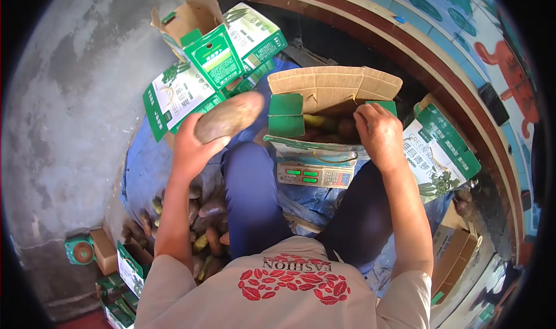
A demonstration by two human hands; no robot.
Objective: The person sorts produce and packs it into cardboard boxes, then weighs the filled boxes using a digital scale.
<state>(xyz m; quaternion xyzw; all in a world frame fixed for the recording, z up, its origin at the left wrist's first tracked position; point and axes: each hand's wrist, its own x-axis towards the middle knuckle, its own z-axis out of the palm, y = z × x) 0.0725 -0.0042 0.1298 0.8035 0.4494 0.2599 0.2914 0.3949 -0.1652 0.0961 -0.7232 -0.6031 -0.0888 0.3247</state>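
My left hand (196,149) is wrapped round a large, long, brownish radish (231,118), held up left of the open box. The green and white carton (336,86) stands in front of me with its brown back flap raised. Inside lie several radishes (321,122), one yellowish green, others dark and reddish brown. My right hand (381,133) grips the carton's right side by the green flap, fingers curled over the edge; the fingertips are partly hidden. Under the carton's front shows a weighing scale (315,174) with lit green displays.
Several printed cartons (185,94) are piled at the back left, one open on top. Another carton (437,152) leans at the right. Loose radishes (211,213) lie on blue sheeting (142,173) beside my left leg. A painted wall (463,34) curves behind.
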